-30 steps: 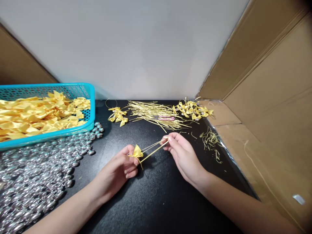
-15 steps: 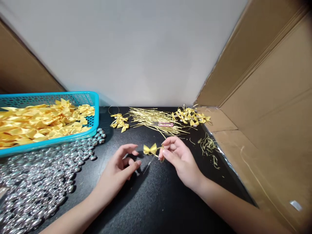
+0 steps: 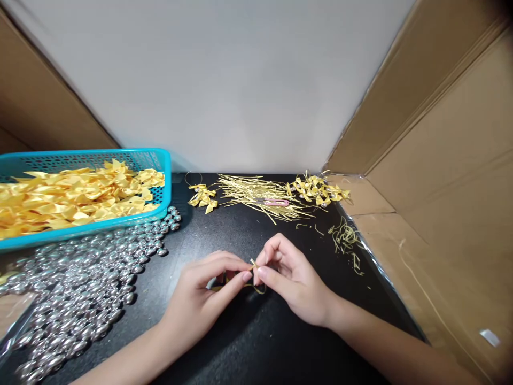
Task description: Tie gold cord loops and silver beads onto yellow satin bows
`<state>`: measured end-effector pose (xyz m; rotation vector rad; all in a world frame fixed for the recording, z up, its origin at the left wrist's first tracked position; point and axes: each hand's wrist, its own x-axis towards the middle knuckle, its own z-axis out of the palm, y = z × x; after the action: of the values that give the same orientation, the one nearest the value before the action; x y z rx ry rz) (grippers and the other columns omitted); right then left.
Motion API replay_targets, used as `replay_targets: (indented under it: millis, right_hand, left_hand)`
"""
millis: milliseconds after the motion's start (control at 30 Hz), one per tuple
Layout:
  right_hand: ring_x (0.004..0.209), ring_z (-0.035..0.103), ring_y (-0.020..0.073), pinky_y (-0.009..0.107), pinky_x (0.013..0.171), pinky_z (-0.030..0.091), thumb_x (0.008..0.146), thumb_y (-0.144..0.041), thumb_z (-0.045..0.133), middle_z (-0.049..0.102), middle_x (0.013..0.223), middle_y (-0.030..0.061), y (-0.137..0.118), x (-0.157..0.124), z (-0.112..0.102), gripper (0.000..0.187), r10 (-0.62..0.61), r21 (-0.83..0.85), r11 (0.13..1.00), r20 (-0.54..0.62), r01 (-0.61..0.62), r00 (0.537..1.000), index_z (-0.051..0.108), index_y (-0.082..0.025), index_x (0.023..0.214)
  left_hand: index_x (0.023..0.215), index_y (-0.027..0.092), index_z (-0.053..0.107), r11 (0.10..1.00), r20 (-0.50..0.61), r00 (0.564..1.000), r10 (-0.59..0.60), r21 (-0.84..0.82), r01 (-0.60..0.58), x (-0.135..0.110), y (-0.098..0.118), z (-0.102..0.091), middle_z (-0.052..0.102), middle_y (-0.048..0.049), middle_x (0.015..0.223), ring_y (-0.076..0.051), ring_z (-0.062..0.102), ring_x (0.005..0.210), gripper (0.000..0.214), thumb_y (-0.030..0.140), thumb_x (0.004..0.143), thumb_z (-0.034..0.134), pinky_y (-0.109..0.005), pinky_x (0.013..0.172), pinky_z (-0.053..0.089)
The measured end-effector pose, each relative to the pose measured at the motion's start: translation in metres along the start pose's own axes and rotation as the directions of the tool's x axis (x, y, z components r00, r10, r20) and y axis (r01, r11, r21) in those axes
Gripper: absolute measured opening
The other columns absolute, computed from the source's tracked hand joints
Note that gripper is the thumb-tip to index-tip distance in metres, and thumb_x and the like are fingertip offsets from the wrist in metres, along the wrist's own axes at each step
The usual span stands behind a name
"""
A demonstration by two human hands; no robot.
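Note:
Between the fingertips of both hands is a thin gold cord [image 3: 259,291], its ends poking up and a loop hanging below. My left hand [image 3: 212,286] pinches it with thumb and index finger. A yellow ribbon bow, mostly hidden, sits under the curled left fingers; only slivers of it show. Close against the left fingertips, my right hand [image 3: 294,280] is closed on the cord with thumb and forefinger, its other fingers curled.
A blue basket [image 3: 166,182] of yellow bows [image 3: 92,195] stands left, with many silver beads [image 3: 92,289] before it. Along the back lie gold cords [image 3: 256,187], a pink-handled cutter [image 3: 276,202], finished-looking bows [image 3: 320,190] and a few more bows [image 3: 203,198]. Cord scraps [image 3: 344,238] lie right.
My left hand has moved right and closed on the cord beside my right fingers. The bow, visible before between the hands, is now mostly covered by my left hand.

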<state>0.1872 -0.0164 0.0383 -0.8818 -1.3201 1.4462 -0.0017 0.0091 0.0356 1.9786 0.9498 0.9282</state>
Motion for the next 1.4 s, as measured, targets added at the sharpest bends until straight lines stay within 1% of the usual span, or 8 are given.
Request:
replay_targets:
  millis: [233, 500, 600, 700, 900, 1133, 1267, 1400]
  right_hand:
    - [0.066, 0.056, 0.0103, 0.025, 0.064, 0.044, 0.084, -0.013, 0.059, 0.058, 0.073, -0.0044, -0.0048, 0.0037, -0.0023, 0.016, 0.026, -0.052, 0.998, -0.106, -0.032, 0.994, 0.046, -0.021, 0.081]
    - [0.066, 0.055, 0.0116, 0.028, 0.066, 0.043, 0.083, -0.015, 0.059, 0.056, 0.069, -0.0046, -0.0056, 0.0063, -0.0056, 0.014, 0.033, -0.121, 0.991, -0.149, -0.051, 0.988, 0.047, -0.021, 0.079]
    - [0.067, 0.055, 0.0113, 0.027, 0.066, 0.043, 0.084, -0.015, 0.059, 0.057, 0.070, -0.0045, -0.0062, 0.0070, -0.0064, 0.014, 0.040, -0.112, 0.992, -0.121, -0.054, 0.992, 0.047, -0.021, 0.080]
    - [0.069, 0.056, 0.0108, 0.026, 0.068, 0.044, 0.085, -0.015, 0.058, 0.057, 0.073, -0.0045, -0.0057, 0.0059, -0.0050, 0.014, 0.025, -0.109, 0.994, -0.066, -0.032, 0.997, 0.046, -0.022, 0.082]
    - [0.072, 0.059, 0.0115, 0.027, 0.072, 0.046, 0.086, -0.013, 0.057, 0.059, 0.075, -0.0039, -0.0049, 0.0023, -0.0002, 0.014, 0.012, -0.202, 0.979, -0.009, -0.014, 1.000, 0.047, -0.021, 0.083]
    - [0.071, 0.060, 0.0124, 0.027, 0.071, 0.047, 0.084, -0.011, 0.055, 0.059, 0.074, -0.0033, -0.0076, 0.0002, 0.0025, 0.014, 0.015, -0.279, 0.960, -0.004, -0.015, 1.000, 0.047, -0.022, 0.082]
    - [0.069, 0.060, 0.0124, 0.026, 0.068, 0.046, 0.083, -0.012, 0.055, 0.059, 0.071, -0.0041, -0.0074, 0.0018, 0.0018, 0.015, 0.060, -0.287, 0.955, -0.071, -0.078, 0.996, 0.045, -0.022, 0.079]
    - [0.067, 0.057, 0.0129, 0.026, 0.065, 0.043, 0.081, -0.013, 0.055, 0.057, 0.068, -0.0048, -0.0045, 0.0047, -0.0007, 0.016, 0.100, -0.307, 0.940, -0.162, -0.146, 0.982, 0.043, -0.023, 0.076]
  left_hand:
    - [0.076, 0.022, 0.073, 0.992, -0.015, 0.994, -0.112, 0.060, 0.113, 0.0003, 0.0008, -0.0052, 0.073, 0.0015, 0.066, -0.014, 0.062, 0.056, 0.017, 0.028, 0.088, 0.062, -0.023, 0.055, 0.046]
    - [0.080, 0.022, 0.066, 0.983, -0.016, 0.987, -0.159, -0.097, 0.157, 0.0016, -0.0025, -0.0053, 0.072, -0.0004, 0.082, -0.015, 0.066, 0.076, 0.017, 0.027, 0.092, 0.055, -0.023, 0.067, 0.052]
    - [0.092, 0.024, 0.068, 0.991, -0.063, 0.991, -0.120, -0.069, 0.116, 0.0013, -0.0038, -0.0049, 0.071, 0.0002, 0.089, -0.013, 0.064, 0.072, 0.009, 0.024, 0.089, 0.060, -0.022, 0.065, 0.052]
    - [0.093, 0.025, 0.071, 0.999, -0.093, 0.996, 0.002, 0.043, 0.002, 0.0012, -0.0023, -0.0036, 0.070, 0.0023, 0.084, -0.010, 0.059, 0.062, 0.012, 0.019, 0.083, 0.068, -0.019, 0.058, 0.049]
    - [0.090, 0.023, 0.073, 0.972, -0.072, 0.978, 0.197, 0.144, -0.185, -0.0002, 0.0021, -0.0002, 0.072, 0.0007, 0.080, -0.013, 0.067, 0.074, 0.016, 0.010, 0.083, 0.067, -0.021, 0.068, 0.053]
    - [0.088, 0.021, 0.067, 0.943, -0.040, 0.967, 0.253, 0.232, -0.238, -0.0051, 0.0009, -0.0015, 0.071, -0.0010, 0.079, -0.014, 0.066, 0.071, 0.014, 0.008, 0.083, 0.064, -0.023, 0.067, 0.051]
    - [0.082, 0.020, 0.063, 0.931, -0.033, 0.964, 0.262, 0.271, -0.244, -0.0027, -0.0006, -0.0029, 0.068, 0.0005, 0.074, -0.013, 0.063, 0.066, 0.013, 0.008, 0.083, 0.061, -0.022, 0.064, 0.049]
    - [0.077, 0.020, 0.062, 0.942, -0.080, 0.975, 0.206, 0.285, -0.176, 0.0005, 0.0000, -0.0075, 0.065, 0.0023, 0.068, -0.012, 0.058, 0.059, 0.012, 0.010, 0.083, 0.059, -0.022, 0.059, 0.045]
